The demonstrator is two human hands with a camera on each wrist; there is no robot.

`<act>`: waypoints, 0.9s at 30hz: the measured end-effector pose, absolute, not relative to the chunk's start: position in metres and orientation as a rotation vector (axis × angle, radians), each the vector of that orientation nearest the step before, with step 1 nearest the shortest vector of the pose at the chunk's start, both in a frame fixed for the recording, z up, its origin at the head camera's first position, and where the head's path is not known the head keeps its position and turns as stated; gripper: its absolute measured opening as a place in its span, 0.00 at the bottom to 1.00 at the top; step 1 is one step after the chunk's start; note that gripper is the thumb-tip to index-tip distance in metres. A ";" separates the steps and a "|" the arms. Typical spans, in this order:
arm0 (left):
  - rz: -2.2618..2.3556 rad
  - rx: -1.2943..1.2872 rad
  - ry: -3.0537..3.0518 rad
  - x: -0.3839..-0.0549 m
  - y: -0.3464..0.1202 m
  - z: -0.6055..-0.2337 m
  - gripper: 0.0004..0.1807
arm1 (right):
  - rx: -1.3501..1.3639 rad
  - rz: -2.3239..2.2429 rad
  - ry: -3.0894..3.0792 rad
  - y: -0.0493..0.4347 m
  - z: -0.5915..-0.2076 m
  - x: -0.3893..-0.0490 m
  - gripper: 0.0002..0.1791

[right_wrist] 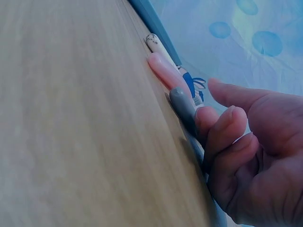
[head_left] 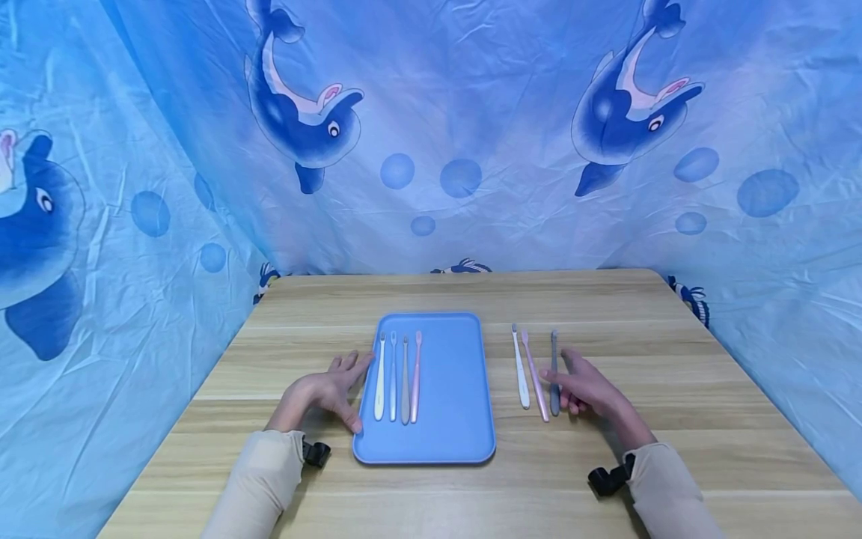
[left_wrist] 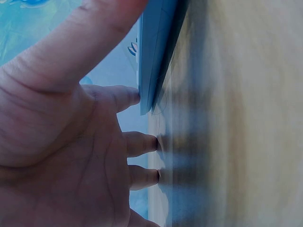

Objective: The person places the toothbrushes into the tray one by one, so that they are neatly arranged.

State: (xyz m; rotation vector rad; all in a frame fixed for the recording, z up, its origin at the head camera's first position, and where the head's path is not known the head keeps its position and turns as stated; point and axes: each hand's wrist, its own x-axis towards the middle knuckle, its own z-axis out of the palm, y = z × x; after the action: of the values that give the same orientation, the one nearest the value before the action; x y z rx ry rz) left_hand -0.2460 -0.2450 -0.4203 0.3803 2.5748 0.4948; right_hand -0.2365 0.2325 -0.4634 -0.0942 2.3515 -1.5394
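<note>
A blue tray (head_left: 453, 442) holds a cream toothbrush (head_left: 380, 389), a light blue toothbrush (head_left: 393, 385), a grey-brown toothbrush (head_left: 405, 389) and a pink toothbrush (head_left: 415, 385), lying side by side in its left half. My left hand (head_left: 328, 391) rests at the tray's left edge, thumb and index finger spread along the rim. Right of the tray, a white toothbrush (head_left: 521, 374), another pink toothbrush (head_left: 535, 378) and a dark grey toothbrush (head_left: 555, 382) lie on the table. My right hand (head_left: 592, 387) is beside the dark grey one, bent fingers at its handle (right_wrist: 182, 106), thumb extended apart.
The wooden table (head_left: 673, 359) stretches around the tray and brushes. Behind it and along the sides hangs a blue curtain (head_left: 512, 90) printed with dolphins and bubbles. A black wrist camera (head_left: 609, 479) sits at the right sleeve, another wrist camera (head_left: 316, 453) at the left.
</note>
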 end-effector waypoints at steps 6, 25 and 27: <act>0.497 0.375 2.576 -0.246 -0.245 -0.420 0.80 | -0.006 -1.485 2.367 0.230 -0.464 -0.237 0.55; 0.486 0.403 2.580 -0.247 -0.245 -0.421 0.80 | 0.000 -1.423 2.422 0.231 -0.462 -0.232 0.50; 0.488 0.398 2.577 -0.247 -0.246 -0.421 0.80 | -0.014 -1.426 2.421 0.231 -0.462 -0.233 0.50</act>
State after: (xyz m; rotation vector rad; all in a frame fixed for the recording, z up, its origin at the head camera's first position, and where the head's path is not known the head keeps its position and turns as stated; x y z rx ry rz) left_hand -0.2466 -0.2460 -0.4206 0.3976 2.5770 0.4885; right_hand -0.2328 0.2309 -0.4624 -0.0141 2.4215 -1.4262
